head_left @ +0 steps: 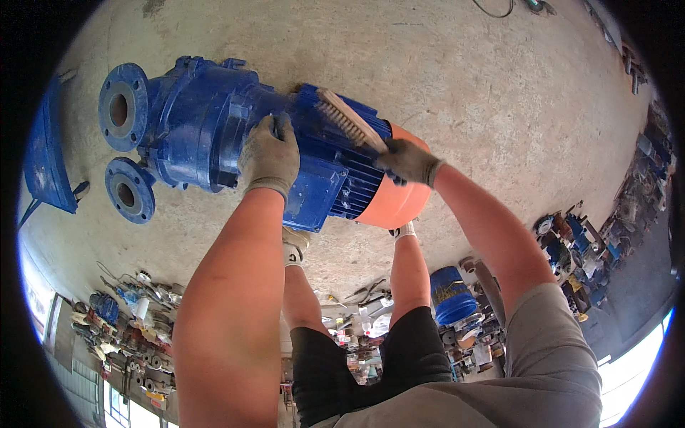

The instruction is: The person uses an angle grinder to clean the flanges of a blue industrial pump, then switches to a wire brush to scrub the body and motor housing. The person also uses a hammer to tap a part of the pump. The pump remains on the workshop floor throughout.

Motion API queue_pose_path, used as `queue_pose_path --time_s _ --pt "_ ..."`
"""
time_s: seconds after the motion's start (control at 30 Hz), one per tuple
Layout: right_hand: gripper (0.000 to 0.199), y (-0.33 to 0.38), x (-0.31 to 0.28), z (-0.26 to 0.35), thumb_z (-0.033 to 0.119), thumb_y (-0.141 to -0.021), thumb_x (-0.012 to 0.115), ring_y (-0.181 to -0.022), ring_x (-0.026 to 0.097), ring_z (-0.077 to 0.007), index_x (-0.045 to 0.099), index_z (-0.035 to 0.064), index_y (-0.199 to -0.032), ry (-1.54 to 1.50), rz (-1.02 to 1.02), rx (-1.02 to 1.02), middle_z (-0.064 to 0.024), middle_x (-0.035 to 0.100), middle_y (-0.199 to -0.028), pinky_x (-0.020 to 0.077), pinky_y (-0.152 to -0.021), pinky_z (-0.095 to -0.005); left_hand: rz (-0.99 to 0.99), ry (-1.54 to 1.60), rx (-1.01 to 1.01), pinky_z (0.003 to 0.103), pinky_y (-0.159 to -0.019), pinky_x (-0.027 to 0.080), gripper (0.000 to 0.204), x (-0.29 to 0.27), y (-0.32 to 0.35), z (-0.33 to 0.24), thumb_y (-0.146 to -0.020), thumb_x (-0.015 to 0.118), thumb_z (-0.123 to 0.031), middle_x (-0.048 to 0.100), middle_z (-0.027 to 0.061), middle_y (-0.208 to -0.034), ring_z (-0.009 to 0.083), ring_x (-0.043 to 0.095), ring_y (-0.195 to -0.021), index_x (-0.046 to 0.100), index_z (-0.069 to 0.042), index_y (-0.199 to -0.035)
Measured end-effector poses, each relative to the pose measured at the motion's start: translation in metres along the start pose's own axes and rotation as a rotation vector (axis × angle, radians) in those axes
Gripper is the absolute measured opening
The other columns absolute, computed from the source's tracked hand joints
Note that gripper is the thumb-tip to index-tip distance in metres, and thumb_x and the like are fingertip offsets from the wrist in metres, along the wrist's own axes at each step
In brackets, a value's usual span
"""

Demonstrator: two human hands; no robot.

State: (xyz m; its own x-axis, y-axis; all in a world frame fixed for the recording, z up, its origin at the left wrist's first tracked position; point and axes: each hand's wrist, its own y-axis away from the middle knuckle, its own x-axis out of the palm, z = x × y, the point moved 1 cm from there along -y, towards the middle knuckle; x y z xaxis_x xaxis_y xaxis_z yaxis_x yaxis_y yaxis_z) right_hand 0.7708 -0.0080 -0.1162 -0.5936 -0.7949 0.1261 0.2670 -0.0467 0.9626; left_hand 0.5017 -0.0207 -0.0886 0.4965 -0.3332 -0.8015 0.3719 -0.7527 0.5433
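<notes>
A big blue motor-driven pump [207, 121] lies on the floor in front of me. Two round flanges with bolt holes face out at its left end, and an orange fan cover [392, 196] caps its right end. My gloved right hand [408, 160] grips one end of a wooden scrubbing brush [349, 121]. The brush's bristles face down and left, over the ribbed motor housing. On the middle of the pump rests my gloved left hand [271, 152], fingers bent; whatever its fingertips grip is hidden.
A blue metal piece [48, 153] stands at the far left. Near my legs sits a blue bucket [453, 296]. Piles of parts and tools [581, 250] line the right side and the area behind me. A dark cable [496, 11] lies at the top.
</notes>
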Motion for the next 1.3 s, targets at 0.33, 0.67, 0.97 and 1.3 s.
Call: queue_pose_path --time_s 0.33,0.67,0.97,1.3 --pt "0.036 -0.007 0.025 -0.004 0.023 -0.1 0.065 -0.063 0.063 -0.0147 0.064 0.0028 -0.13 -0.146 0.004 -0.165 -0.0039 0.063 -0.075 0.0543 -0.054 -0.0323 0.075 -0.01 -0.051 0.05 -0.104 0.051 0.054 -0.003 -0.001 -0.001 -0.107 0.043 -0.049 0.069 0.0214 -0.13 0.0417 0.065 -0.122 0.068 -0.006 -0.128" --pt "0.047 0.006 0.028 -0.026 0.024 -0.097 0.063 -0.058 0.063 -0.0157 0.061 0.0133 -0.143 -0.137 -0.06 -0.103 -0.0048 0.066 -0.076 0.0572 -0.055 -0.0333 -0.031 0.017 0.0 0.052 -0.096 0.052 0.046 0.0 0.004 0.001 -0.106 0.05 -0.04 0.069 0.0304 -0.12 0.049 0.066 -0.11 0.07 0.0 -0.119" --pt "0.054 0.014 0.026 -0.021 0.025 -0.096 0.063 -0.068 0.072 -0.0195 0.057 0.0142 -0.149 -0.052 -0.146 -0.193 -0.0095 0.073 -0.087 0.0613 -0.063 -0.0356 -0.028 0.074 0.052 0.053 -0.092 0.054 0.043 0.0 0.006 -0.001 -0.107 0.051 -0.039 0.07 0.0267 -0.113 0.0466 0.067 -0.106 0.07 -0.001 -0.115" --pt "0.057 0.021 0.041 -0.013 0.024 -0.099 0.063 -0.064 0.067 -0.0162 0.052 0.0134 -0.154 -0.148 -0.11 -0.162 -0.008 0.069 -0.082 0.0582 -0.06 -0.0334 0.015 0.034 0.016 0.051 -0.098 0.053 0.046 -0.005 0.01 -0.004 -0.107 0.05 -0.041 0.069 0.0249 -0.122 0.0446 0.066 -0.114 0.07 -0.003 -0.123"
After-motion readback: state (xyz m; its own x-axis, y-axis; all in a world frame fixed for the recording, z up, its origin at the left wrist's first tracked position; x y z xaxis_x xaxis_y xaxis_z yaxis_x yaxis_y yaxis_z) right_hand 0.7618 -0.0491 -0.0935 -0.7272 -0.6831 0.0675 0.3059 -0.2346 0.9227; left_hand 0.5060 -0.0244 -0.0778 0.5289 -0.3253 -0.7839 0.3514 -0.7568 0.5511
